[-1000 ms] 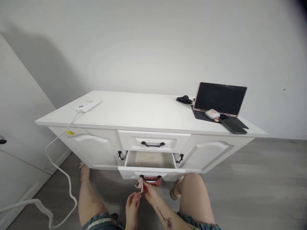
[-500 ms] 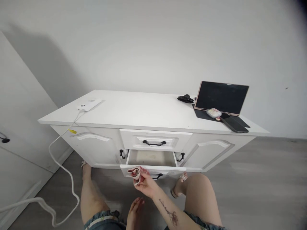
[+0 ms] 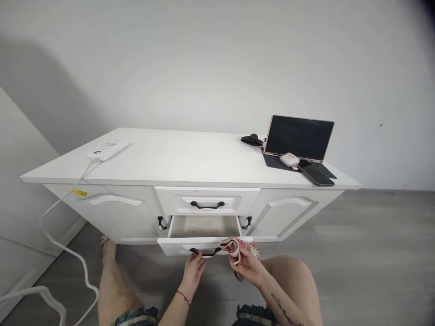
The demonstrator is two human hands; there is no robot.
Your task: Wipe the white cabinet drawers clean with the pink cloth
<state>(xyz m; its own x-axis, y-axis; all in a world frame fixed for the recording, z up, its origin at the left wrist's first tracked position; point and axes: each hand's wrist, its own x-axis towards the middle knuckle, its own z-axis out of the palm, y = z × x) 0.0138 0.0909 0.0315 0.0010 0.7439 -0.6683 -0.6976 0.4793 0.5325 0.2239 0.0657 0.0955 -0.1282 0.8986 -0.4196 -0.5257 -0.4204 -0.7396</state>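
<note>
A lower drawer (image 3: 204,227) of the white cabinet is pulled out, and its visible inside is bare with a pale, faintly stained bottom. My left hand (image 3: 194,271), with a red bracelet at the wrist, has its fingers closed on the left part of the drawer's black handle (image 3: 212,253). In my right hand (image 3: 249,268) is a crumpled red-and-white cloth (image 3: 233,249), held just in front of the drawer's right end. Above, the upper drawer (image 3: 234,206) is closed.
On the cabinet top (image 3: 183,156) lie a white power-bank-like device (image 3: 108,151) with a cable (image 3: 81,258), a black hair claw clip (image 3: 252,140), a propped tablet (image 3: 301,136), an earphone case (image 3: 289,159) and a phone (image 3: 316,174). My legs flank the drawer.
My left hand has come into view and taken hold of the lower drawer's handle. The right hand has moved right with the cloth. The view has shifted a little to the right.
</note>
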